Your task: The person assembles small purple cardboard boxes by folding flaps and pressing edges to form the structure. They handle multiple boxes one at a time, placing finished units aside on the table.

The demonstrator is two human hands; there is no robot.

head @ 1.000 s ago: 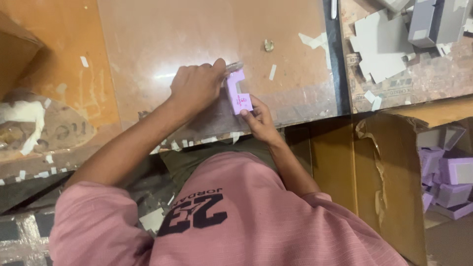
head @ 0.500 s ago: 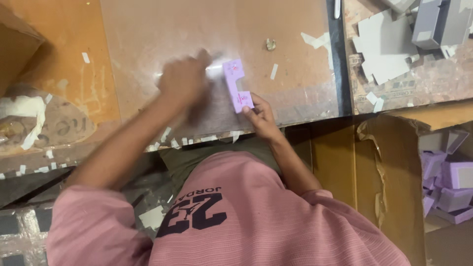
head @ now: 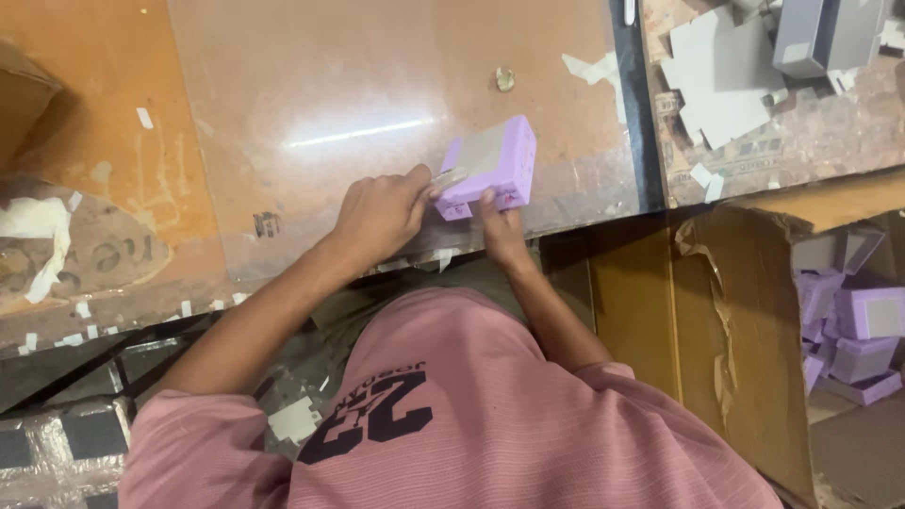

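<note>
Between both grips sits a small purple box (head: 490, 165) on the counter (head: 311, 85): left hand (head: 382, 215) pinches its side, right hand (head: 501, 231) clasps its near edge.

A small round object, perhaps a cap, (head: 505, 79) is lying on the glass-topped worktop (head: 311, 104). Grey card pieces (head: 721, 80) are lying scattered at the upper right, and purple boxes (head: 853, 316) are sitting piled inside a torn cardboard carton (head: 726, 320).

Warm indoor light, glare streak on tabletop (head: 311, 85).
</note>
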